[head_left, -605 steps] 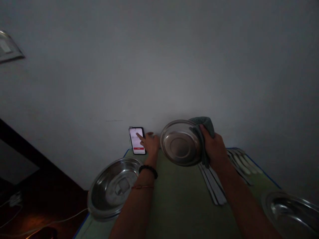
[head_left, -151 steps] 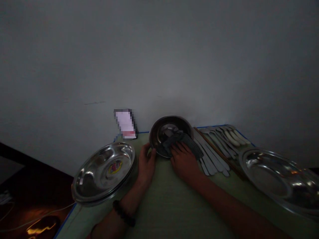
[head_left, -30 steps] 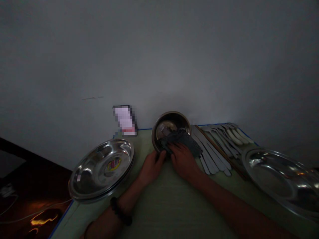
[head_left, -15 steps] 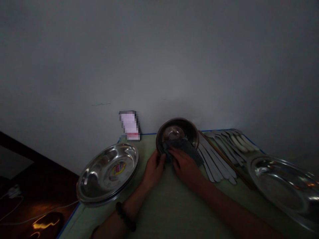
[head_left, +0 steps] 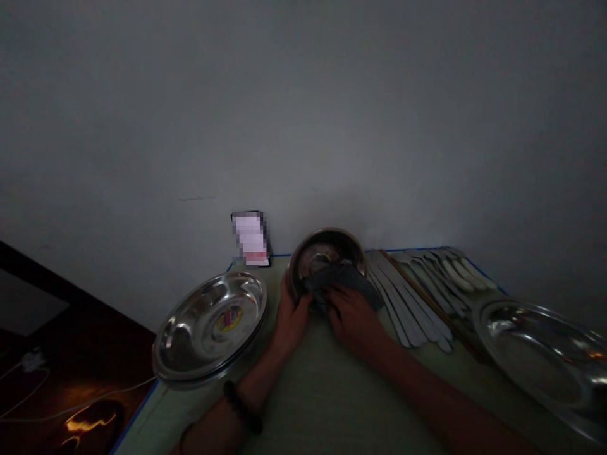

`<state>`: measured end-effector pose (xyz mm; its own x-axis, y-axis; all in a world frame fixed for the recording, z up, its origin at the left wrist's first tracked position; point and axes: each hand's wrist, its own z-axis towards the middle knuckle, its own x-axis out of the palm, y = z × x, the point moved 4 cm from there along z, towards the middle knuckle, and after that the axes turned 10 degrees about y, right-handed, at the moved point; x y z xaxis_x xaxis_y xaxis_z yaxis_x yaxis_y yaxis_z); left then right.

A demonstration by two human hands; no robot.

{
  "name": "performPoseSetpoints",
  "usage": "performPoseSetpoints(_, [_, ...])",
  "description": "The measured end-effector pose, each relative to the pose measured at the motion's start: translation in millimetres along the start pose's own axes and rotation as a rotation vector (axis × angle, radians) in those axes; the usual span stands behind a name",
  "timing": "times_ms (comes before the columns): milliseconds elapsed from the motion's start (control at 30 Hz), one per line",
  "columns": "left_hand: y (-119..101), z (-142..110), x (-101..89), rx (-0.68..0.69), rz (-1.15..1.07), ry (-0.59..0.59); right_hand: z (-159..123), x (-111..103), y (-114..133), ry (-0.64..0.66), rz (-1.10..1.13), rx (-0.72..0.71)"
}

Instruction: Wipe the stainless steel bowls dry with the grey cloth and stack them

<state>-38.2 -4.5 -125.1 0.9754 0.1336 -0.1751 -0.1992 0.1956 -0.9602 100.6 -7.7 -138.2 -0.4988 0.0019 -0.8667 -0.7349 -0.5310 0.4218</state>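
Note:
A round metal bowl [head_left: 327, 237] is tilted toward me at the back of the table, close to the wall. My left hand [head_left: 290, 315] grips its left rim, with the thumb on the near side and the other fingers partly hidden behind the bowl. A dark grey cloth [head_left: 353, 276] is bunched over the bowl's near edge and drapes to the right. My right hand [head_left: 353, 316] is closed on this cloth and presses it at the near rim. The right fingertips are partly buried in the folds.
Left stand stacked shiny metal plates [head_left: 190, 344], the top one bearing a round sticker. Behind them a phone [head_left: 251, 237] leans on the wall. To the right lie several flat metal utensils [head_left: 403, 303], brown chopsticks [head_left: 422, 297], spoons [head_left: 455, 272] and a large metal dish [head_left: 526, 366].
The bowl has shifted slightly left and turned. My left hand has slid up around its left side, and the cloth under my right hand has moved a little with it.

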Motion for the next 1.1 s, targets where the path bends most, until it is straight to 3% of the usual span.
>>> performPoseSetpoints(333, [-3, -5, 10.6, -0.012, -0.254, 0.124, 5, 1, -9, -0.146, -0.175, 0.096])
performPoseSetpoints(600, [21, -4, 17.2, -0.128, -0.472, 0.189, 39, -9, 13, -0.116, 0.012, 0.038])
performPoseSetpoints(733, [29, 0, 19.7, -0.198, -0.619, 0.219, 46, -3, 23, 0.005, 0.229, -0.075])
performPoseSetpoints(900, [17, 0, 19.5, -0.231, -0.706, 0.204, 36, -16, 24, 0.232, 0.515, -0.117])
performPoseSetpoints(1000, [10, -2, 19.3, -0.261, -0.719, 0.217, 29, -30, 33, 0.321, 0.498, -0.196])
performPoseSetpoints(1100, [8, -3, 20.2, -0.265, -0.709, 0.229, 25, -36, 40, 0.357, 0.325, -0.280])
